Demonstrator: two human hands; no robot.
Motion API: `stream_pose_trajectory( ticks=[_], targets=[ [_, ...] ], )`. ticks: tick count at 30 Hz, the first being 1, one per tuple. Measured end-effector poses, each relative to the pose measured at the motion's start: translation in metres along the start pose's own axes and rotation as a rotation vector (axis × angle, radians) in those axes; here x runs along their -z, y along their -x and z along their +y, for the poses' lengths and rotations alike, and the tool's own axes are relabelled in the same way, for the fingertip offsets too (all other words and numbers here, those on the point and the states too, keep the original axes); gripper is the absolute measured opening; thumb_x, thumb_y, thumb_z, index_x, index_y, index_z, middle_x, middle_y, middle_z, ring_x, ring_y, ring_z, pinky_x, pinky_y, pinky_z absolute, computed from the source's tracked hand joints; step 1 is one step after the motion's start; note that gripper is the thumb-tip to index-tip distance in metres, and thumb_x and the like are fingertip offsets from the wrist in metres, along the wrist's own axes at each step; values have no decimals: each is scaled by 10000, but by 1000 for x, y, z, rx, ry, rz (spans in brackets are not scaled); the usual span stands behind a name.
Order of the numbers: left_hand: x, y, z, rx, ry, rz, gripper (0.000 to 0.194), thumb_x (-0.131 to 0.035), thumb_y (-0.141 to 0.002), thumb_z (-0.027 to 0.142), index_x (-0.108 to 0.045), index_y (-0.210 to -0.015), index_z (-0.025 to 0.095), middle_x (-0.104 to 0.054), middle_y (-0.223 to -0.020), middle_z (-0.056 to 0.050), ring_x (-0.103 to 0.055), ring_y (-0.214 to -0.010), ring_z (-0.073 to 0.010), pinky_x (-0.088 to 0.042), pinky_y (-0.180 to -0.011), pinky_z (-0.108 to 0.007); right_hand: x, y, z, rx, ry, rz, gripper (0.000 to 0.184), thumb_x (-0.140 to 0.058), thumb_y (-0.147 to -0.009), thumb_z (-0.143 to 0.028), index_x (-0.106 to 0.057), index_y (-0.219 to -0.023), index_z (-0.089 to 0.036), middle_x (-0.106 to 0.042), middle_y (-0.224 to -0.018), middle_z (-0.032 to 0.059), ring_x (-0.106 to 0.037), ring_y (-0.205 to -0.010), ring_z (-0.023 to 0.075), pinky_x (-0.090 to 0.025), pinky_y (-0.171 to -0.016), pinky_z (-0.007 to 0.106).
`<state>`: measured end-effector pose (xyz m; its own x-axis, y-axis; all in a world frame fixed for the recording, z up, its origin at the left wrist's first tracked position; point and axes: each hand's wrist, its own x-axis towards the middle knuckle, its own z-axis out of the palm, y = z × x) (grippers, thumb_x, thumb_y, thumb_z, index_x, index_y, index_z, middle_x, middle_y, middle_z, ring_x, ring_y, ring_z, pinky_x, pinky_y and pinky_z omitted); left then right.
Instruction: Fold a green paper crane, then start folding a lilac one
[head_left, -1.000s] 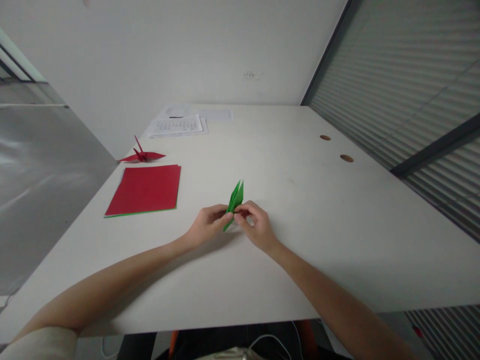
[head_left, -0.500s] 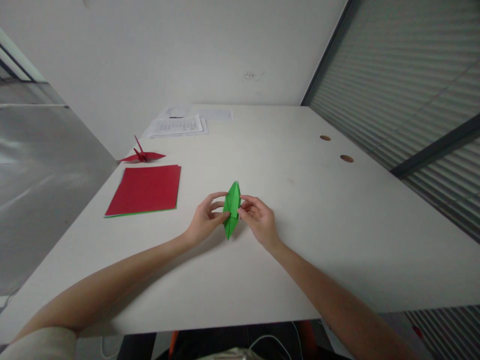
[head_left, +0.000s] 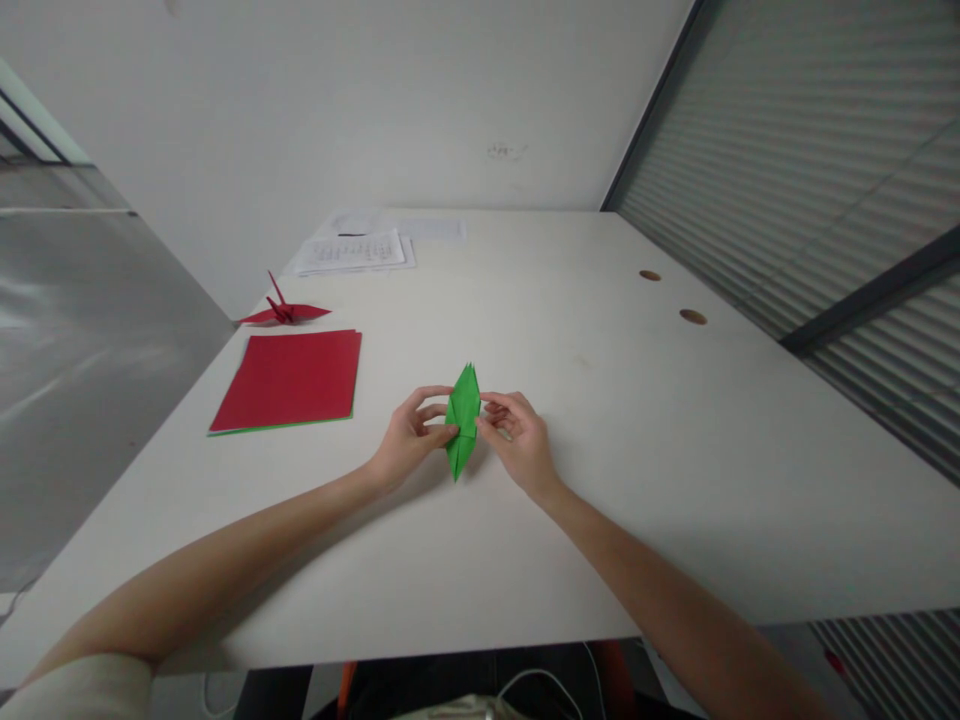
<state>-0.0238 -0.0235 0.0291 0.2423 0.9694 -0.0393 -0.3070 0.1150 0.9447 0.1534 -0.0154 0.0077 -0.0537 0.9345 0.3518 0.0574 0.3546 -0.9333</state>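
A folded piece of green origami paper, long and diamond-shaped with pointed ends, is held between my two hands over the table. My left hand grips its left edge, thumb on the front and fingers behind. On the opposite edge, my right hand pinches the paper between thumb and forefinger, its other fingers curled. The far tip shows several separate points; the near tip is a single point. The fingertips behind the paper are hidden.
A stack of square paper, red on top with a green edge below, lies to the left. Behind it stands a red paper crane. Printed sheets lie farther back. Two round holes pierce the white table near the blinds.
The green paper has turned slightly, so its front face looks broader and flatter and the layers at its right edge show less. Both hands keep their hold in nearly the same place.
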Motion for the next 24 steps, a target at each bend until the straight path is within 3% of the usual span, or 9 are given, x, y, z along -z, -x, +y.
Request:
stream_pose_trajectory(
  ticks=[5,10,16,24],
  targets=[
    [1,-1,-2,36,-23,23,439,-839,-650,270,-515,-935,185,-662,-880,-1,-659,-682,-121,-562,-619,-246,0,1,-1,54,46,-24,238,-662,-817,-253,-685,-1054,-264,-532,-977,26,-585,-716,98,-527,-627,249],
    [2,-2,0,72,-6,-27,440,-840,-662,286,-591,-1000,156,-673,-907,-35,-662,-729,-126,-555,-640,-230,-2,-1,-1,2,-75,-45,231,-693,-794,-316,-677,-1016,-258,-546,-1000,31,-590,-731,107,-529,-627,253],
    [3,-2,-1,62,42,-51,350,-840,-673,275,-583,-871,144,-668,-917,-29,-661,-730,-118,-560,-648,-229,-1,-3,5,-157,-133,-108,288,-779,-694,-380,-657,-900,-220,-571,-985,30,-596,-739,123,-525,-608,254],
    [6,-4,-4,18,4,-101,312,-839,-668,239,-675,-914,138,-709,-942,-48,-690,-755,-142,-581,-719,-271,-1,0,2,-133,-205,-115,199,-774,-708,-354,-694,-844,-232,-565,-984,28,-599,-822,137,-528,-697,279]
  ],
)
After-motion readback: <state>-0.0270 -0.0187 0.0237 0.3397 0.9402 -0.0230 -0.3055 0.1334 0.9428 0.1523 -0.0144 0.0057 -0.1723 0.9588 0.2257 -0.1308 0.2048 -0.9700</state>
